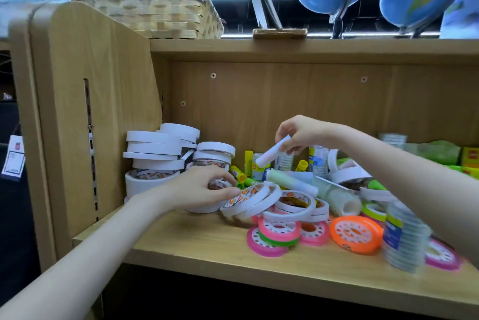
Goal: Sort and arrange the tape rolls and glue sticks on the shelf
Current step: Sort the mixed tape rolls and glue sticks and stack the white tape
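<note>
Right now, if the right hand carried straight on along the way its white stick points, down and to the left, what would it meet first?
Probably the yellow-capped glue sticks lying just beyond the white stick held by the right hand; depth is unclear.

The single head view looks forward and slightly down, close into the wooden shelf (207, 239) compartment.

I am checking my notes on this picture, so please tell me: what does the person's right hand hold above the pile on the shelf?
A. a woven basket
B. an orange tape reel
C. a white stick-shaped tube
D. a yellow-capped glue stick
C: the right hand pinches a white tube that slants down to the left above the shelf clutter.
</note>
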